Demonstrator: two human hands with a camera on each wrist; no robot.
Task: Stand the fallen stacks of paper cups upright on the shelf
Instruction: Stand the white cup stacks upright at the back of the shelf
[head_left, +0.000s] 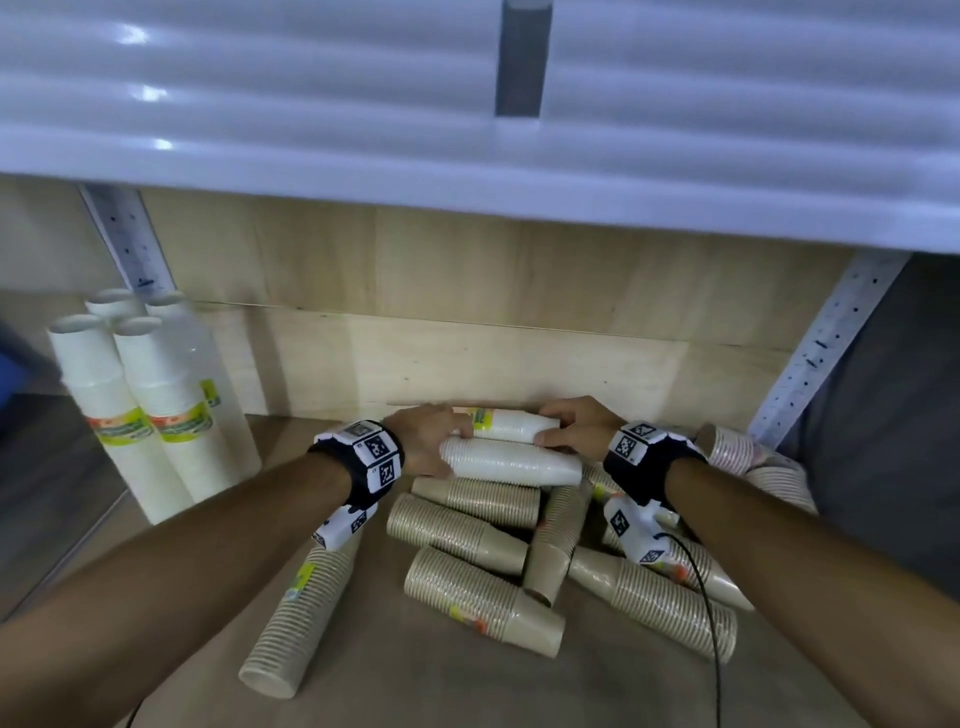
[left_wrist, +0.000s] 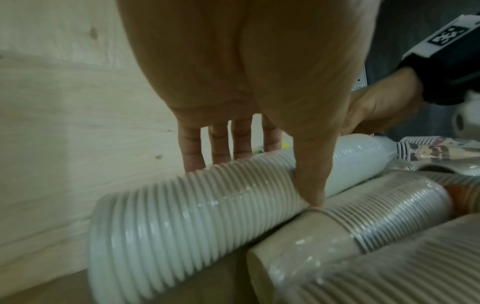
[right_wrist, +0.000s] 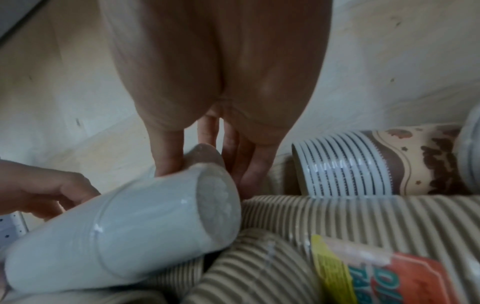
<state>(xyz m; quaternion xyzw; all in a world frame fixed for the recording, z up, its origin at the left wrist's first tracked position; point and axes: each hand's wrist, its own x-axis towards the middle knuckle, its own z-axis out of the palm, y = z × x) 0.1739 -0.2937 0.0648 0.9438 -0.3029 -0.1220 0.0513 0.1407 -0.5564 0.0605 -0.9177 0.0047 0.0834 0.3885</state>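
Two white cup stacks lie on their sides against the back panel, on top of the fallen pile. My left hand (head_left: 441, 441) grips the wide end of the nearer white stack (head_left: 514, 463). In the left wrist view its fingers (left_wrist: 218, 148) reach behind that stack (left_wrist: 197, 218) and the thumb presses its front. My right hand (head_left: 563, 427) curls over the narrow end of the farther white stack (head_left: 511, 425), which carries a green label. Several brown cup stacks (head_left: 467, 525) lie tumbled below and in front.
Several white stacks (head_left: 156, 410) stand upright at the left of the shelf board (head_left: 415, 675). Patterned cups (head_left: 730, 448) lie at the right by a metal upright (head_left: 826, 348). A white upper shelf (head_left: 467, 166) overhangs. A black cable (head_left: 712, 623) crosses the brown stacks.
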